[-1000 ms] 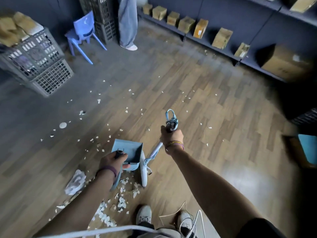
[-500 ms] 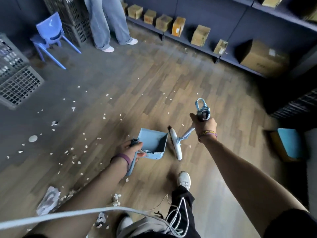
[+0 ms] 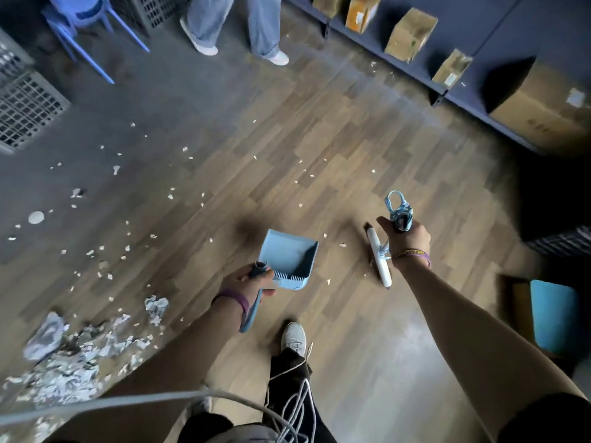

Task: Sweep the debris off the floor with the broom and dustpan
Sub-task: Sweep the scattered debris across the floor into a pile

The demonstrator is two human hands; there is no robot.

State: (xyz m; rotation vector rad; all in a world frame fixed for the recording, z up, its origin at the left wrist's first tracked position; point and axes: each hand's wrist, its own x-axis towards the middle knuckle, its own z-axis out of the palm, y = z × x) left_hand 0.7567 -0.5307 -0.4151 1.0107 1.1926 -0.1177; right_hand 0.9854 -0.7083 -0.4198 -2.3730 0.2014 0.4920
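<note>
My left hand (image 3: 252,281) grips the handle of a light blue dustpan (image 3: 289,255), which hangs above the wooden floor with its pan looking empty. My right hand (image 3: 406,239) is closed around the top of the broom handle, near its blue hanging loop. The white broom head (image 3: 379,259) sits low to the floor just right of the dustpan. Small white scraps (image 3: 171,196) are scattered over the floor ahead and to the left. A larger pile of crumpled paper and scraps (image 3: 73,359) lies at the lower left.
Another person's legs (image 3: 236,27) stand at the far end. A blue chair (image 3: 86,24) and grey crates (image 3: 25,103) are at the back left. Low shelves with cardboard boxes (image 3: 411,33) line the right wall. A blue stool (image 3: 555,314) stands at right. My foot (image 3: 292,335) is below the dustpan.
I have stepped right, away from the pile, which now lies at the lower left. The dustpan and broom moved right with my hands, and they are farther apart.
</note>
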